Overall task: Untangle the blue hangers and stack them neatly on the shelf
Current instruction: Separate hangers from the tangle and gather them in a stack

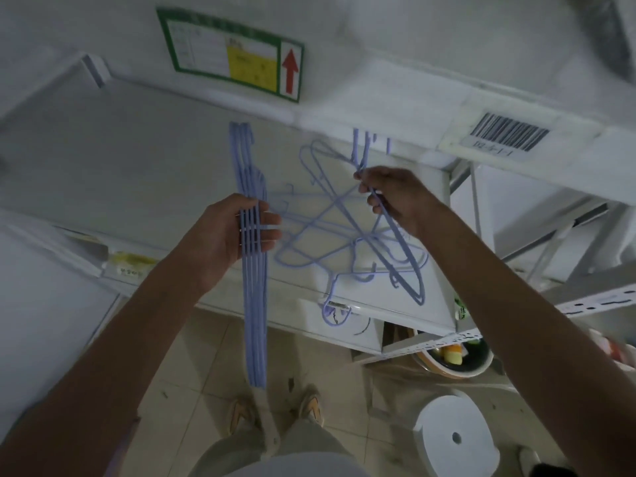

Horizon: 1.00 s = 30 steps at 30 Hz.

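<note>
My left hand [229, 232] grips a neat bundle of several blue hangers [254, 304], held edge-on and upright in front of the white shelf [120, 160]. Its top reaches up over the shelf and its bottom hangs down below the shelf's front edge. My right hand [395, 197] pinches one blue hanger [402, 249] that slants down to the right out of a tangled heap of blue hangers [330, 228] lying on the shelf. One hook of the heap [335, 313] hangs over the shelf's front edge.
A white shelf above carries a green sign [234, 53] and a barcode label [509, 136]. More blue hooks [364, 146] hang from that shelf's edge. Below stand a white stool [454, 435], a bowl with items [454, 356] and tiled floor with my feet.
</note>
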Motion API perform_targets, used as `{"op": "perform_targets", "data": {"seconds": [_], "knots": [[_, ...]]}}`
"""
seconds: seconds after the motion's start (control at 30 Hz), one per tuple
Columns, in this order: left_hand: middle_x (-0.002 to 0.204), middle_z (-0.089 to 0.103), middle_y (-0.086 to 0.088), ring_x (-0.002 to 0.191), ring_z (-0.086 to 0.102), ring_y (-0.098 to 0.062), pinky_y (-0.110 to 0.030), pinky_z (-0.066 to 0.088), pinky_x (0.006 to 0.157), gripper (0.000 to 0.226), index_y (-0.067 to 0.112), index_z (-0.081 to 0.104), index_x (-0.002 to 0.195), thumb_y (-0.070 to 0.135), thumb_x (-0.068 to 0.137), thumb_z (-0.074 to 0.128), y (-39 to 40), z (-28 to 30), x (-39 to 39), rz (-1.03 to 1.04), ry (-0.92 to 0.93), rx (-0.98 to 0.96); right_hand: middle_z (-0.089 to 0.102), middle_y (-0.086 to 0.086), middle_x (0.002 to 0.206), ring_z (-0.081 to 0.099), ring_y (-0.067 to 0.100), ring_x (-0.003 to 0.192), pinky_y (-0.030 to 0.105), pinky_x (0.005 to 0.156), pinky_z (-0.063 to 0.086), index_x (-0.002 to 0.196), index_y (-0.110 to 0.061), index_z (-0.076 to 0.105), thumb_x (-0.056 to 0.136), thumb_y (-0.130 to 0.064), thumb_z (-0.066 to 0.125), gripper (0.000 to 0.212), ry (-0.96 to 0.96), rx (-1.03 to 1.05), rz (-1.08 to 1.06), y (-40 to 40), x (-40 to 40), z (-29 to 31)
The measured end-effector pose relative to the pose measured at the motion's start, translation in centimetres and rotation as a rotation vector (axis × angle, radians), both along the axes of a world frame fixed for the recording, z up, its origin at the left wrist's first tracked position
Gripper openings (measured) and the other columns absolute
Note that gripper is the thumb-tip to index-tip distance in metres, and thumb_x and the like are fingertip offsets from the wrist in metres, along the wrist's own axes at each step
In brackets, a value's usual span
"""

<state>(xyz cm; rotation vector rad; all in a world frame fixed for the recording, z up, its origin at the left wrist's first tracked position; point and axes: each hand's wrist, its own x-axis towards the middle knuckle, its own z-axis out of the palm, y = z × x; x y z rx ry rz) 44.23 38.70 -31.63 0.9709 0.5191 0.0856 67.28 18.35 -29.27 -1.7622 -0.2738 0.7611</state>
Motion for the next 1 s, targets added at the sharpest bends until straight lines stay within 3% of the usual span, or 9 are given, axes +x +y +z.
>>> {"op": "perform_targets", "data": {"seconds": [0.1,0.2,0.3,0.4,0.53,0.67,0.8,0.9,1.0], "knots": [[0.090,0.078,-0.013,0.076,0.076,-0.025,-0.032,0.062,0.065,0.032,0.003,0.068,0.105,0.029,0.090,0.056,1.0,1.8,-0.8,-0.011,-0.010,0.030,0.055,0.004,0.077,0.038,0.013,0.054,0.024,0.050,0.030,0.109,-0.007,0.067,0.103,-0.022,0.062,0.018,-0.023,-0.143,0.060,-0.1,-1.7,0.1],[0.096,0.077,-0.014,0.078,0.076,-0.025,-0.032,0.062,0.066,0.031,0.003,0.068,0.107,0.027,0.099,0.050,1.6,2.9,-1.1,-0.037,0.006,0.076,0.057,0.000,0.077,0.040,0.013,0.058,0.024,0.053,0.032,0.099,-0.012,0.072,0.097,-0.051,0.065,0.040,-0.147,-0.257,0.109,0.0,-2.9,0.5],[0.099,0.077,-0.013,0.076,0.076,-0.023,-0.032,0.063,0.066,0.030,0.004,0.067,0.104,0.026,0.102,0.047,1.1,3.5,-1.4,-0.049,0.028,0.101,0.074,0.000,0.101,0.061,0.017,0.084,0.031,0.080,0.047,0.082,-0.020,0.073,0.089,-0.076,0.054,0.060,-0.397,-0.343,0.199,0.2,-3.4,0.7],[0.109,0.076,-0.016,0.081,0.076,-0.026,-0.034,0.062,0.072,0.028,0.005,0.063,0.103,0.025,0.103,0.044,0.6,4.5,-1.4,-0.082,0.001,0.105,0.075,-0.006,0.101,0.065,0.022,0.103,0.041,0.098,0.048,0.090,-0.024,0.074,0.081,-0.094,0.028,0.084,-0.598,-0.519,0.270,0.3,-4.0,1.4],[0.125,0.070,-0.019,0.079,0.074,-0.028,-0.034,0.061,0.070,0.027,0.003,0.057,0.111,0.026,0.103,0.044,1.0,6.3,-0.8,-0.061,-0.042,0.153,0.077,-0.004,0.090,0.067,0.028,0.095,0.044,0.100,0.045,0.081,-0.026,0.073,0.096,-0.080,0.008,0.086,-0.884,-0.660,0.277,0.5,-4.0,1.8],[0.129,0.068,-0.018,0.078,0.075,-0.026,-0.029,0.060,0.063,0.034,0.002,0.060,0.116,0.029,0.102,0.044,1.3,6.6,-0.1,-0.114,-0.002,0.183,0.077,0.001,0.074,0.072,0.027,0.088,0.047,0.107,0.042,0.069,-0.019,0.073,0.103,-0.067,0.008,0.088,-1.053,-0.564,0.280,1.2,-3.9,2.1],[0.129,0.069,-0.017,0.116,0.068,-0.030,-0.038,0.057,0.087,0.032,0.006,0.064,0.112,0.031,0.101,0.048,1.3,5.5,1.1,-0.195,0.042,0.236,0.071,0.000,0.062,0.065,0.023,0.069,0.039,0.104,0.038,0.056,-0.025,0.056,0.100,-0.063,0.005,0.077,-1.229,-0.473,0.415,2.3,-4.4,2.1],[0.131,0.068,-0.018,0.122,0.064,-0.030,-0.044,0.047,0.105,0.028,0.009,0.065,0.105,0.031,0.099,0.050,0.8,4.5,2.0,-0.210,0.100,0.255,0.071,0.005,0.061,0.064,0.024,0.069,0.035,0.099,0.034,0.061,-0.011,0.063,0.103,-0.059,0.006,0.085,-1.255,-0.382,0.404,3.5,-4.4,1.4],[0.128,0.067,-0.024,0.121,0.065,-0.035,-0.046,0.046,0.108,0.032,0.006,0.067,0.103,0.034,0.095,0.052,0.0,3.6,2.1,-0.277,0.138,0.166,0.069,0.005,0.059,0.065,0.026,0.066,0.045,0.098,0.039,0.061,-0.006,0.063,0.108,-0.049,0.016,0.079,-1.181,-0.215,0.396,4.8,-4.4,0.6]]}}
